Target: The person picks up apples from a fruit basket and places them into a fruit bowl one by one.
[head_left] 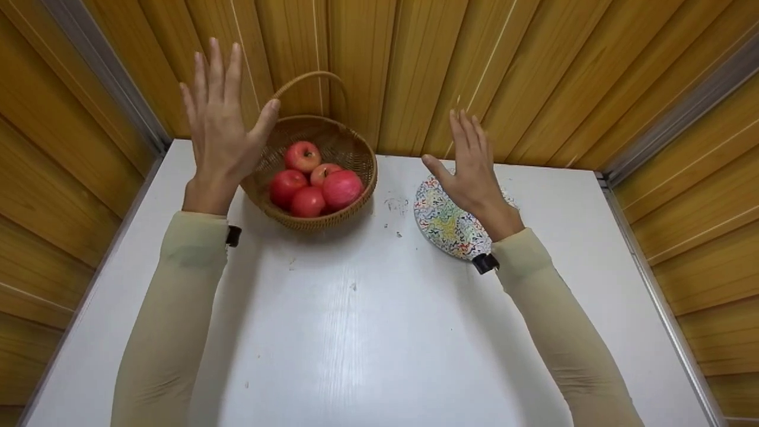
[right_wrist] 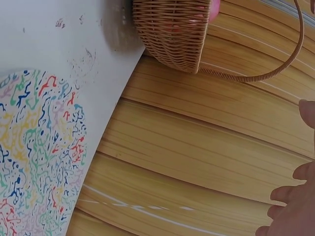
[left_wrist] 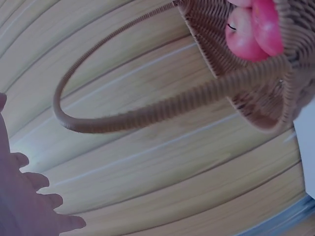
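Observation:
A wicker basket (head_left: 308, 222) with a tall arched handle (left_wrist: 147, 114) stands at the back left of the table, holding several red apples (head_left: 302, 156). My left hand (head_left: 220, 127) is raised beside the basket's left side, fingers straight and thumb spread, holding nothing. In the head view the thumb overlaps the basket's rim; whether it touches cannot be told. To the right lies a round, flat plate or mat (right_wrist: 42, 147) with a multicoloured squiggle pattern. Above it my right hand (head_left: 471, 172) is held up, fingers extended and nothing in it, hiding part of the pattern.
The white table (head_left: 356, 332) has small dark marks (head_left: 397, 206) between the basket and the round patterned piece. Yellow wood-look panels (head_left: 415, 71) rise behind and at both sides, with grey metal strips (head_left: 658, 290) along the edges and corners.

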The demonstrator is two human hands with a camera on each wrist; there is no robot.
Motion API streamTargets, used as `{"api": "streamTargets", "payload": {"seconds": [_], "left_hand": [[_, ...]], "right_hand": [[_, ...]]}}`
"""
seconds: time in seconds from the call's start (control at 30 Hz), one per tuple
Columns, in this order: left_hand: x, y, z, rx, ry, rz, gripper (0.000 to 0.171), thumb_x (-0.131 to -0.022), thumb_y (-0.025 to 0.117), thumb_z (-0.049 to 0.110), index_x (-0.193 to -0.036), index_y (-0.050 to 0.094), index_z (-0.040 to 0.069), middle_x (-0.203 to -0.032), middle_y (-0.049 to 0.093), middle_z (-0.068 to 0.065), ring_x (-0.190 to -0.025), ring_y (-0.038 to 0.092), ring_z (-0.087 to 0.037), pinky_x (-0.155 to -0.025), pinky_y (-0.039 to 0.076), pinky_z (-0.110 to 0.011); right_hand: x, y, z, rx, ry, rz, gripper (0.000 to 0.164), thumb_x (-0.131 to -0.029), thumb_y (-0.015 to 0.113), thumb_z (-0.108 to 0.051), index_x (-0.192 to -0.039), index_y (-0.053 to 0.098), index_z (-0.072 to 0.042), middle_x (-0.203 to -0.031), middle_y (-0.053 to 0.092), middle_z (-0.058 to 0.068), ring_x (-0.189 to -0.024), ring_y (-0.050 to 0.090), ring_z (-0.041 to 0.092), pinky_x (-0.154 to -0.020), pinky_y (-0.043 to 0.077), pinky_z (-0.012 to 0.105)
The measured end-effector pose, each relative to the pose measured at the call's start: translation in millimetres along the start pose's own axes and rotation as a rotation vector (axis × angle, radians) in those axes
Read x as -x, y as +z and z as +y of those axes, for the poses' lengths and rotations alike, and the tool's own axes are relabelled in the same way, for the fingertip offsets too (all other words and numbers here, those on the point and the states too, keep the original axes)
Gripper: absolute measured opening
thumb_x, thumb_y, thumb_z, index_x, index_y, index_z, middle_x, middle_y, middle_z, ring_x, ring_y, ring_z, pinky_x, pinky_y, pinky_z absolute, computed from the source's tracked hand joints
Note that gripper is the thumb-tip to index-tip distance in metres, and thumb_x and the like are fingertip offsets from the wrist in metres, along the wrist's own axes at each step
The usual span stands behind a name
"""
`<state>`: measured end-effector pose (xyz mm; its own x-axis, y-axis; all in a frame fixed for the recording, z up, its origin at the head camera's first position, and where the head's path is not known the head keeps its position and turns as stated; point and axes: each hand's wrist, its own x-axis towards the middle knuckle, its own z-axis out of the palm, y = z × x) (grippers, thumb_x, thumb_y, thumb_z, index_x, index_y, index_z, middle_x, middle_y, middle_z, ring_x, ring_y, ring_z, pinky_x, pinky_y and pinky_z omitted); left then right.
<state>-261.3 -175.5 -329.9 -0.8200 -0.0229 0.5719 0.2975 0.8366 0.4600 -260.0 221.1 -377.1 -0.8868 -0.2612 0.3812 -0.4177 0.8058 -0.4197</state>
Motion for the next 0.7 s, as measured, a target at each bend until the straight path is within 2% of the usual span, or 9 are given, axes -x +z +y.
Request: {"api": "streamTargets", "payload": {"seconds": [0.27,0.5,0.7], "left_hand": [[6.1,0.2,-37.9,0.049,-0.103,0.021,0.078,-0.105,0.045,0.060,-0.171,0.023,0.024,-0.178,0.009,-0.002,-0.163,0.000,-0.028,-0.125,-0.014,-0.048],[11.0,6.8,-65.7,0.054,-0.205,-0.037,0.079,-0.106,0.044,0.060,-0.172,0.021,0.024,-0.178,0.007,-0.004,-0.163,-0.002,-0.027,-0.125,-0.013,-0.055],[17.9,12.6,-82.9,0.047,-0.246,-0.075,0.081,-0.106,0.045,0.060,-0.172,0.019,0.022,-0.178,0.008,-0.007,-0.163,0.001,-0.030,-0.126,-0.007,-0.060]], "right_hand": [[0.4,12.3,-9.2,-0.057,0.004,-0.022,0.091,-0.105,0.058,-0.054,-0.171,0.015,-0.009,-0.176,0.011,0.016,-0.162,0.006,0.036,-0.129,0.002,0.052],[4.0,21.3,-14.3,-0.108,0.035,-0.050,0.091,-0.106,0.058,-0.054,-0.171,0.014,-0.009,-0.177,0.010,0.015,-0.162,0.006,0.033,-0.129,0.007,0.054],[6.9,29.1,-18.8,-0.148,0.062,-0.066,0.092,-0.105,0.060,-0.054,-0.172,0.013,-0.010,-0.176,0.012,0.014,-0.162,0.011,0.033,-0.128,0.014,0.057]]}}
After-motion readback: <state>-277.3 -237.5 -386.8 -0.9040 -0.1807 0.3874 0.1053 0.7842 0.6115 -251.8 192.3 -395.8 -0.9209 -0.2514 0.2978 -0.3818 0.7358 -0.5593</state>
